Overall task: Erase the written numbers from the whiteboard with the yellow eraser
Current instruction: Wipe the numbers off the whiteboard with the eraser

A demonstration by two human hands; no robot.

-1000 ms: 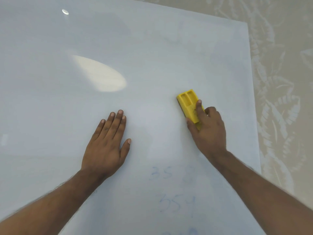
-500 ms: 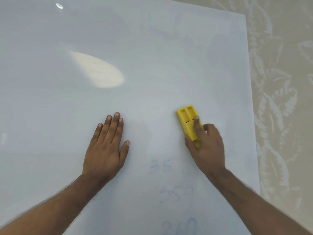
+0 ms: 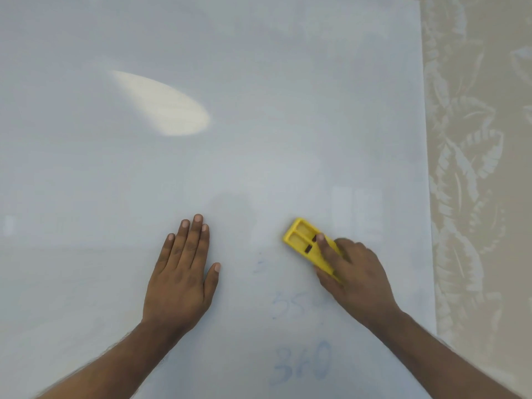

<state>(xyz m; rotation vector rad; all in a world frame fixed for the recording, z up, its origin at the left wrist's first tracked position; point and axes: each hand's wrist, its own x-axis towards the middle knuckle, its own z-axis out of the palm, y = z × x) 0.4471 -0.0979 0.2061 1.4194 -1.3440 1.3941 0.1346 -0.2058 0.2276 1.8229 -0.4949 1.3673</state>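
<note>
A large whiteboard (image 3: 259,82) lies flat and fills most of the head view. My right hand (image 3: 354,272) grips the yellow eraser (image 3: 302,240) and holds it against the board, its index finger lying along the top. Faint blue numbers run down the board below the eraser: a smudged trace (image 3: 260,266), a half-wiped "55" (image 3: 290,305) and a clearer "360" (image 3: 302,362). My left hand (image 3: 181,275) rests flat on the board to the left, fingers straight and together.
The whiteboard's right edge (image 3: 426,168) runs down the frame. Beyond it is a beige surface with a pale leaf pattern (image 3: 478,168). A bright oval light reflection (image 3: 164,108) sits on the board's upper left.
My right hand has drawn the eraser down the board toward me and turned it leftward. The "35" row is wiped to a smudge and the "559" has lost its last digit. My left hand stays put.
</note>
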